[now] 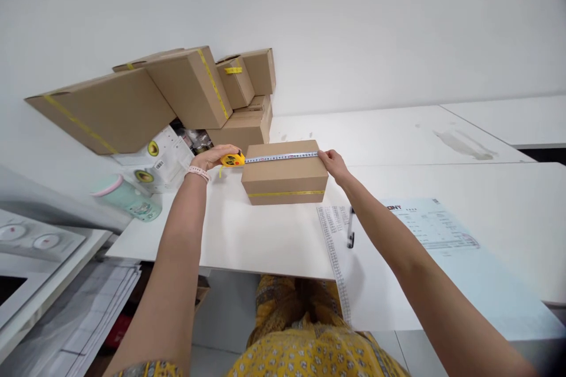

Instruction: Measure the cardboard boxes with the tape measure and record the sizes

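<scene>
A brown cardboard box (283, 175) with a yellow strip along its near side lies on the white table in front of me. Across its top runs the pulled-out blade of a yellow tape measure (233, 159). My left hand (216, 157) is closed around the tape measure's case, just off the box's left edge. At the right edge, my right hand (333, 163) pinches the free end of the blade against the box. A pale band is on my left wrist.
Several cardboard boxes (190, 85) are stacked at the back left. Nearby stand white boxes with avocado pictures (161, 159) and a mint-green tumbler (130, 197). Right of the box lie a spiral notebook (367, 282), a pen (351, 229) and a printed sheet (442, 235).
</scene>
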